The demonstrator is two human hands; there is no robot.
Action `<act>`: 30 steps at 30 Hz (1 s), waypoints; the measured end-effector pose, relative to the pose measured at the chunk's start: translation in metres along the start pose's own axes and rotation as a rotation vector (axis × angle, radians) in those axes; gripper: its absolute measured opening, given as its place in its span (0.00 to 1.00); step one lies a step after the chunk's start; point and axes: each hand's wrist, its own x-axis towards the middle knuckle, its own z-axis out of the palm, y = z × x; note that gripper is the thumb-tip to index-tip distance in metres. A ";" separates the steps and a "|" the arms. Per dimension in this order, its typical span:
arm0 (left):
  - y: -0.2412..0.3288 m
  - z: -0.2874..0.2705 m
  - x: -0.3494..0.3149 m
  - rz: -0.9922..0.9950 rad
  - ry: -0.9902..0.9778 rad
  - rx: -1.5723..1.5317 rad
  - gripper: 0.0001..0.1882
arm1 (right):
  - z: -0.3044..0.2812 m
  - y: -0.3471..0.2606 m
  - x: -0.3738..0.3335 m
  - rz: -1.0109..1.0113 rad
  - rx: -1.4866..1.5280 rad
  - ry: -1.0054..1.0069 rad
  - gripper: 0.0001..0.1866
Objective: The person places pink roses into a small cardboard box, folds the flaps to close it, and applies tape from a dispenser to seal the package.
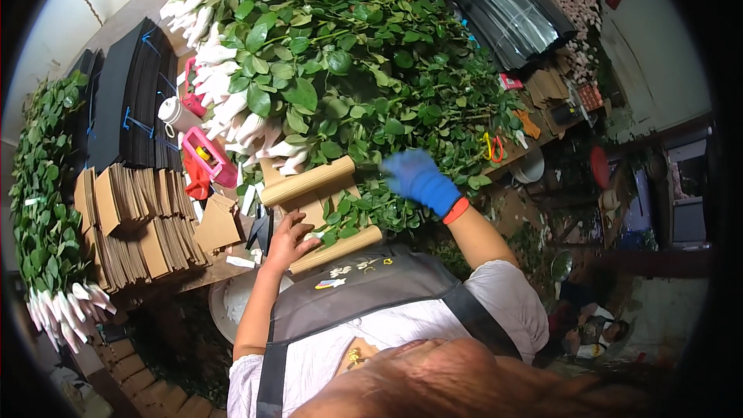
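Note:
My left hand [288, 238] is bare and lies with its fingers spread on a sheet of corrugated cardboard [309, 186] whose two ends are rolled up. My right hand [418, 178] wears a blue glove with a red cuff. It is blurred and curls around leafy rose stems [364, 213] lying across the cardboard. Beyond it a big heap of roses [340, 62] covers the table, with their buds in white sleeves [220, 85] pointing left.
Stacks of folded brown cardboard [139, 220] and black sheets [131, 101] stand at the left, next to a pink holder [207, 156] and a white cup [172, 112]. Orange-handled scissors [492, 147] lie to the right. Another rose bunch [46, 186] is at the far left, and another person [596, 333] sits lower right.

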 end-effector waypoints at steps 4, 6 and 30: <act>-0.001 -0.005 0.003 0.045 -0.088 0.093 0.24 | -0.031 0.019 0.051 0.017 0.177 0.859 0.24; 0.009 -0.014 0.007 0.031 -0.156 0.051 0.24 | -0.020 0.025 0.079 -0.084 -0.049 1.041 0.21; 0.012 -0.014 0.008 0.062 -0.167 0.028 0.15 | -0.202 0.042 0.177 -0.105 -0.090 1.118 0.14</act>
